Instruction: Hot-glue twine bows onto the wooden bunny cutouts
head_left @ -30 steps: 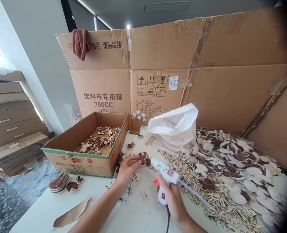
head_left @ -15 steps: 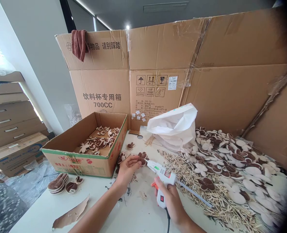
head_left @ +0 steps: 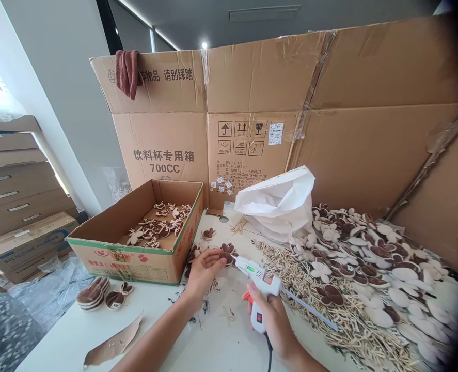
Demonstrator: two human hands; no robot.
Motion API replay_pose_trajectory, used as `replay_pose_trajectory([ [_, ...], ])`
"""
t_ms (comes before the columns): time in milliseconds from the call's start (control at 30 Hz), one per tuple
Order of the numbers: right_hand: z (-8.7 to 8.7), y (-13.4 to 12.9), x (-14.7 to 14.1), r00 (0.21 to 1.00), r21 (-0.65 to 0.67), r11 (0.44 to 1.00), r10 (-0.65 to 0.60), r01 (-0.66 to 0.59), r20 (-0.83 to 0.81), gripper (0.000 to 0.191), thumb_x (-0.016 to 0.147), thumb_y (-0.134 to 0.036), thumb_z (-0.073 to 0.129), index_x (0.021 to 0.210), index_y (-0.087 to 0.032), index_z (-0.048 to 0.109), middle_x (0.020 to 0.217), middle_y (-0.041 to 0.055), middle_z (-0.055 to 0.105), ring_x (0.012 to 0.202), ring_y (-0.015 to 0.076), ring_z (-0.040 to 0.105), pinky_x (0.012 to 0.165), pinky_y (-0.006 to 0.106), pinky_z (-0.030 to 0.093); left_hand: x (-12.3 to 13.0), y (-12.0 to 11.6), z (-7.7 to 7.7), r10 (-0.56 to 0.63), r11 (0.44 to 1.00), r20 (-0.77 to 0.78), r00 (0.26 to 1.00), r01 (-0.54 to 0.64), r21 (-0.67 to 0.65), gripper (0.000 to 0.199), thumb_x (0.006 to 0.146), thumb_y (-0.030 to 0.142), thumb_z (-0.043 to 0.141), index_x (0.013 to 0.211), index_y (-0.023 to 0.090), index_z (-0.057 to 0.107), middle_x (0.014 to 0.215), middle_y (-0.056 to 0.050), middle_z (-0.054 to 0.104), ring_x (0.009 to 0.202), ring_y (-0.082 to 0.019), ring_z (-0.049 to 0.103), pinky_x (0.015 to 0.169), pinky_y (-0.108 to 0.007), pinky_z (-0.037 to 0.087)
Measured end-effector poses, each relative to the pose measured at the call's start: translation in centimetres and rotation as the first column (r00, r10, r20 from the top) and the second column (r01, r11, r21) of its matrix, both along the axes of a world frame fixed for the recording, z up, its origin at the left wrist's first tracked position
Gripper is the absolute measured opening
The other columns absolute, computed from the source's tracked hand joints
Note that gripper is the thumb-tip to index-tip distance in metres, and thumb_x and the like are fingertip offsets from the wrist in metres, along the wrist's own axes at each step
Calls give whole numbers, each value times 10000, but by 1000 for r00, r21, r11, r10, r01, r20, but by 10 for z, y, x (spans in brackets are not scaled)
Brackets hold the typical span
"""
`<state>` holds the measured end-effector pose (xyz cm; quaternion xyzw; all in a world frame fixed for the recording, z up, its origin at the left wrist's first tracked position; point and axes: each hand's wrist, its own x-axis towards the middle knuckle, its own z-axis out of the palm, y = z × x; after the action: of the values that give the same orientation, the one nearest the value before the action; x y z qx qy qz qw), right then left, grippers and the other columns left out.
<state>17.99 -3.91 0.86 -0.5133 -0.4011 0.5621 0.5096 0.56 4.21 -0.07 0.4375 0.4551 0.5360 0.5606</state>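
Note:
Between the fingertips of my left hand (head_left: 206, 271) is a brown flower-shaped felt piece (head_left: 227, 252). My right hand (head_left: 271, 315) grips a white hot glue gun (head_left: 257, 284) with an orange trigger, a glue stick (head_left: 310, 309) poking out of its back. The gun's nozzle points at the brown piece and is very close to it; whether they touch I cannot tell. Just behind my left hand, a smaller brown felt piece (head_left: 208, 234) lies on the white table (head_left: 229, 343). More brown pieces are partly hidden by my left hand.
An open cardboard box (head_left: 124, 263) holding felt pieces stands at the left. Right of the gun lie a heap of pale cords (head_left: 352, 330) and a pile of felt flowers (head_left: 368, 258). A white bag (head_left: 277, 201) sits behind; tall cardboard (head_left: 252, 77) walls the back. A torn cardboard scrap (head_left: 114, 343) lies front left.

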Motion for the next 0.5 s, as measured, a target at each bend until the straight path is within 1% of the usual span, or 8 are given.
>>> replay_pose_trajectory([
  [167, 0, 1, 0, 1000, 4, 1000, 10, -10, 11, 565, 779, -755, 649, 692, -201, 577, 518, -32, 482, 433, 110, 405, 421, 252, 313, 0, -1, 0, 2, 1000, -2, 1000, -2, 2, 477, 723, 404, 869, 1109, 172, 711, 1111, -133, 760, 1076, -279, 698, 969, -391, 537],
  [367, -1, 1, 0, 1000, -1, 1000, 8, -8, 7, 553, 783, -749, 649, 710, -205, 578, 521, -37, 482, 429, 114, 409, 427, 256, 313, 0, -2, 0, -6, 1000, -29, 1000, 6, 13, 470, 737, 405, 859, 1116, 172, 707, 1094, -125, 758, 1037, -256, 695, 946, -368, 531],
  [500, -4, 2, 1, 1000, -5, 1000, 9, -9, 10, 547, 799, -740, 639, 708, -203, 582, 525, -32, 487, 440, 115, 412, 427, 253, 307, 2, -3, 0, -7, 999, -15, 1000, 7, 35, 470, 727, 403, 866, 1106, 175, 709, 1069, -116, 759, 1007, -245, 696, 923, -356, 533],
])
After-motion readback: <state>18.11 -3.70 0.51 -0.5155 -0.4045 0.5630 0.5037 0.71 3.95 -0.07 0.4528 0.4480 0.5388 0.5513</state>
